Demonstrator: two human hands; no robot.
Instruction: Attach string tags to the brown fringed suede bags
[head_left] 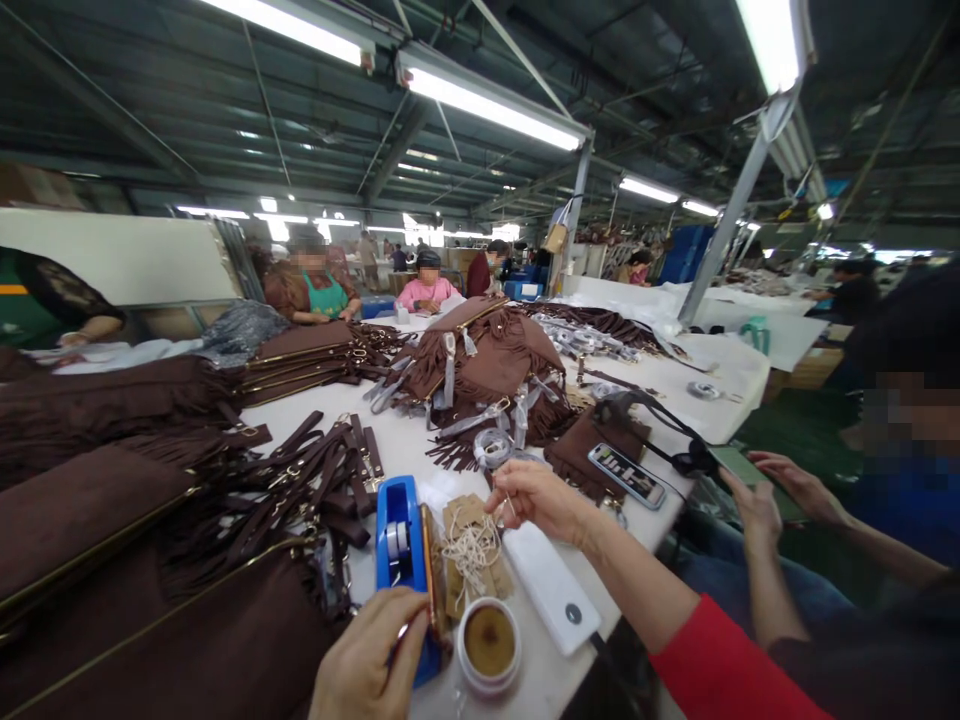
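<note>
My right hand (540, 497) is closed in a pinch on a thin white string, above a pile of brown paper tags (456, 598) with tangled white strings (472, 550). Low in the view, my left hand (367, 660) has thumb and finger pressed together. A small shiny bit shows there, but what it holds is mostly hidden. It is beside a blue tape dispenser (388, 575) and a thin, orange-brown edged object (430, 560). A round tub of brown paste (489, 642) stands to its right. Under my right wrist lies a white power bank (551, 590).
Brown fringed bags (487, 350) are heaped ahead, with more bags (97, 510) stacked at left. Brown straps (322, 470) with metal clips lie between. A phone (626, 475) rests at right. A person beside me holds a green-backed device (757, 480). Other people sit across the table.
</note>
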